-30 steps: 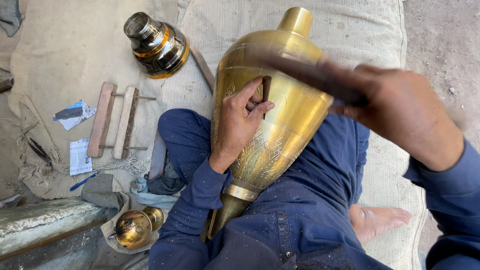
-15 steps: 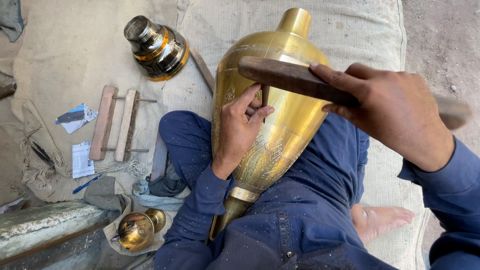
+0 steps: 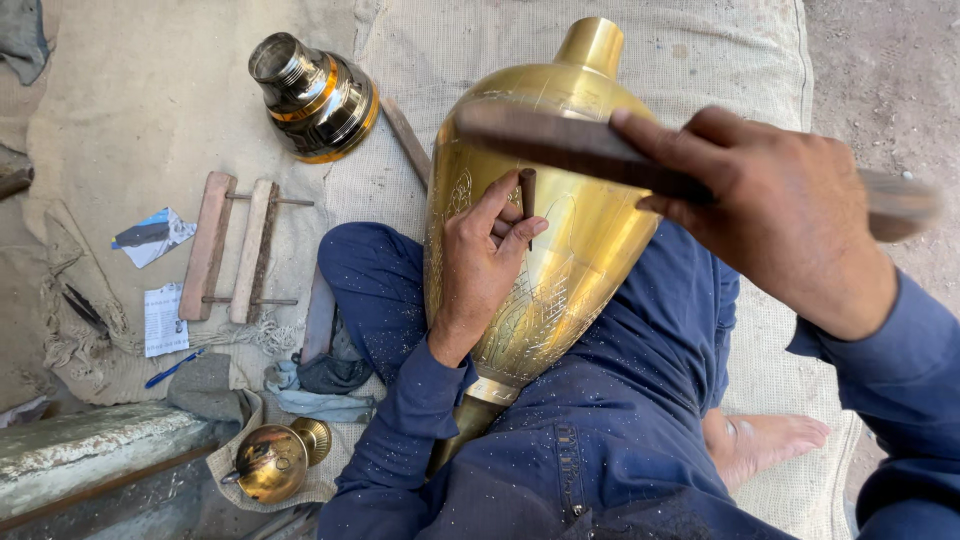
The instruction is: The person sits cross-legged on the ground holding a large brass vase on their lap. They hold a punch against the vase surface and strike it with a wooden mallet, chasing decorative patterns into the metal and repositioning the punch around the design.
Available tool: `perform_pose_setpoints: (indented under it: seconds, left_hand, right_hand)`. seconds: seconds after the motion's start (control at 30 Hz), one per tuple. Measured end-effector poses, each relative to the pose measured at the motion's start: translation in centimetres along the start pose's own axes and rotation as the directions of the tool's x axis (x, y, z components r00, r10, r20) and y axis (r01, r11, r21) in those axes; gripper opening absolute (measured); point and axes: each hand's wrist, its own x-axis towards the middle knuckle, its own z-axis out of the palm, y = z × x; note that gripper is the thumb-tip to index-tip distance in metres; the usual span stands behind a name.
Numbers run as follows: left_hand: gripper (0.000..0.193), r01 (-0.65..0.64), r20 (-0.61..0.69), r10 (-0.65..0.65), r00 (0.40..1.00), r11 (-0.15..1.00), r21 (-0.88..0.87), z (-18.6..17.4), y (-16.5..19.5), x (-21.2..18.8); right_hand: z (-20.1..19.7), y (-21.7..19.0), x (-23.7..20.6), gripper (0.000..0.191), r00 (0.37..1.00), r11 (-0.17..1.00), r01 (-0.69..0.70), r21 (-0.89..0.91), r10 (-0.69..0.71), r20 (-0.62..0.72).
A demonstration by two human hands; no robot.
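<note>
A large engraved brass vase [image 3: 580,240] lies tilted across my lap, neck pointing away from me. My left hand [image 3: 480,270] rests on its side and pinches a short dark chisel [image 3: 527,190] upright against the metal. My right hand [image 3: 780,215] grips a long dark wooden mallet [image 3: 560,145] raised above the chisel's top, its end blurred at the right. My legs in blue trousers [image 3: 600,430] support the vase, and a bare foot [image 3: 765,440] shows at the right.
A dark and gold metal vessel [image 3: 315,95] lies at the back left. Beside it are a small wooden frame [image 3: 235,250], paper scraps [image 3: 150,235], a blue pen [image 3: 172,368], and a small brass pot [image 3: 272,460]. Woven matting [image 3: 480,50] covers the ground.
The mallet in my right hand has swung up and left over the vase, now above the chisel. My left hand stays on the vase with the chisel.
</note>
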Motion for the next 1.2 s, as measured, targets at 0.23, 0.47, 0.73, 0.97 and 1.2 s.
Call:
perform_pose_setpoints:
  seconds: [0.23, 0.47, 0.73, 0.97, 1.2]
  left_hand:
    - [0.052, -0.004, -0.016, 0.005, 1.000, 0.999, 0.054, 0.2, -0.3, -0.6]
    - [0.052, 0.004, -0.016, -0.003, 1.000, 0.999, 0.051, 0.1, -0.2, -1.2]
    - [0.051, -0.030, -0.057, 0.031, 0.998, 0.999, 0.030, 0.4, -0.3, -1.8]
    - [0.051, -0.022, -0.073, 0.024, 0.997, 0.999, 0.026, 0.4, -0.2, -2.2]
    - [0.051, -0.005, -0.060, 0.006, 0.998, 1.000, 0.017, 0.2, -0.3, -2.6]
  right_hand:
    - [0.5, -0.1, -0.1, 0.067, 0.997, 0.999, 0.043, 0.001, -0.043, -0.068]
    - [0.1, -1.1, -0.2, 0.069, 0.998, 0.998, 0.061, -0.001, -0.061, -0.032]
    - [0.1, -1.0, -0.3, 0.067, 0.987, 0.993, 0.052, 0.103, -0.035, -0.158]
    - [-0.4, -1.3, -0.6, 0.069, 0.998, 0.998, 0.056, 0.013, -0.056, -0.017]
    - [-0.5, -2.0, -0.7, 0.067, 0.994, 0.997, 0.069, 0.016, -0.068, -0.081]
